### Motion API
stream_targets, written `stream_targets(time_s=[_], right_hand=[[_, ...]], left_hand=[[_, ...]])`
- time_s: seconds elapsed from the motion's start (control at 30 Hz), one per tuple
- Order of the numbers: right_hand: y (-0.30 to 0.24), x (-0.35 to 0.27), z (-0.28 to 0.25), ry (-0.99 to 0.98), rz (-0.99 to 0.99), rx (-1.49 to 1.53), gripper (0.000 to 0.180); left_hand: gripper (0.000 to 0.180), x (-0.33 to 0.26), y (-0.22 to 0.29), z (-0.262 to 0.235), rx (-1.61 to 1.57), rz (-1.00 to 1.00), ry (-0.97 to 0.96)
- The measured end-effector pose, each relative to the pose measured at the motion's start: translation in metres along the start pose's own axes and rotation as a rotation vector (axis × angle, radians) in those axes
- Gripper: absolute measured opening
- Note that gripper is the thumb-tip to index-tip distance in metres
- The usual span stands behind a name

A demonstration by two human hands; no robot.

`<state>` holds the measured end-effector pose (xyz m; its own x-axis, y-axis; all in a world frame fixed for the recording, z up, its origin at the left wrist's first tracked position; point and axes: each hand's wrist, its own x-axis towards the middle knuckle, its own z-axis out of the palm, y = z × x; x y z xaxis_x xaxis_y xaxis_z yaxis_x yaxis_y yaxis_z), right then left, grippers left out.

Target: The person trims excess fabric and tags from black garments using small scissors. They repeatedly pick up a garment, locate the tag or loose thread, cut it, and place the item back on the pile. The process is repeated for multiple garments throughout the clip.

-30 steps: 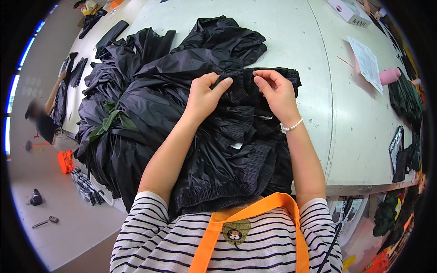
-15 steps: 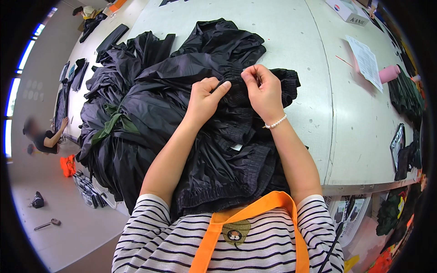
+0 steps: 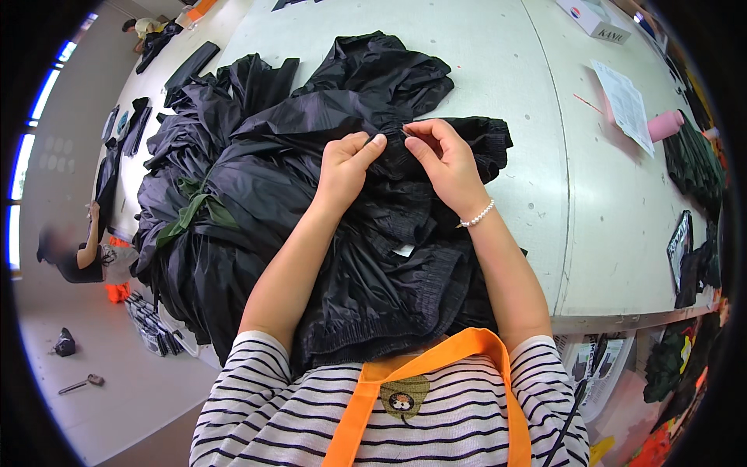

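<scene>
Garment pile (image 3: 264,175), black, glossy, rumpled: lies heaped on near-left part of pale counter (image 3: 510,70). Green tie (image 3: 189,219): lies looped on left side of pile. Gathered band (image 3: 398,165): at upper right of pile, between left and right grips. Left grip (image 3: 347,167): clenched on gathered band, thumb uppermost. Right grip (image 3: 449,166): poised just beside left grip at same band, thumb and forefinger nearly meeting; cannot tell whether pinching cloth, thread or nothing.

Progress, as judged: work under way on one band; lower gathered edges (image 3: 342,336) untouched by either grip, perhaps still outstanding; finished portion not distinguishable from unfinished.

Hidden or unclear: left fingertips, curled out of sight; lower border of pile, partly behind right forearm (image 3: 510,276) and orange strap (image 3: 352,424); garment count, lost among merging black folds; small white tag (image 3: 404,251), mostly covered; co-worker (image 3: 82,268) at left rim, indistinct.
</scene>
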<state>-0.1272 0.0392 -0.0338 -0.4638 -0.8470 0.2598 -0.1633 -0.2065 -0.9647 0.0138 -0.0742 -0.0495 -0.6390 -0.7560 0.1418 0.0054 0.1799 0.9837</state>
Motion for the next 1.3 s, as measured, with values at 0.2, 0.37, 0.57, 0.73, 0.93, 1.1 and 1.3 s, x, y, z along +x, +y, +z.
stream_targets(time_s=[0.2, 0.37, 0.57, 0.73, 0.93, 1.1, 1.3], right_hand=[[-0.002, 0.004, 0.006, -0.003, 0.02, 0.017, 0.016], [0.009, 0.01, -0.001, 0.081, 0.015, 0.007, 0.016], [0.018, 0.043, -0.054, 0.122, 0.102, -0.359, 0.048], [0.049, 0.057, -0.076, -0.056, 0.159, -0.728, 0.061], [0.074, 0.035, -0.035, -0.611, 0.688, -0.015, 0.067], [-0.008, 0.038, 0.005, -0.794, 0.197, -0.212, 0.08], [-0.016, -0.001, 0.001, -0.723, 0.236, -0.322, 0.072]], left_hand=[[0.042, -0.001, 0.005, 0.0, 0.063, 0.034, -0.006], [0.034, -0.007, 0.025, -0.005, 0.27, 0.03, -0.078], [0.009, -0.06, 0.081, -0.016, 0.61, 0.37, -0.287], [0.033, -0.124, 0.108, -0.066, 0.522, 0.272, -0.527], [0.019, -0.115, 0.094, -0.07, 0.653, 0.116, -0.795], [0.027, -0.072, 0.093, -0.04, 0.818, -0.136, -1.049], [0.039, -0.007, 0.155, -0.071, 0.613, -0.214, -1.376]])
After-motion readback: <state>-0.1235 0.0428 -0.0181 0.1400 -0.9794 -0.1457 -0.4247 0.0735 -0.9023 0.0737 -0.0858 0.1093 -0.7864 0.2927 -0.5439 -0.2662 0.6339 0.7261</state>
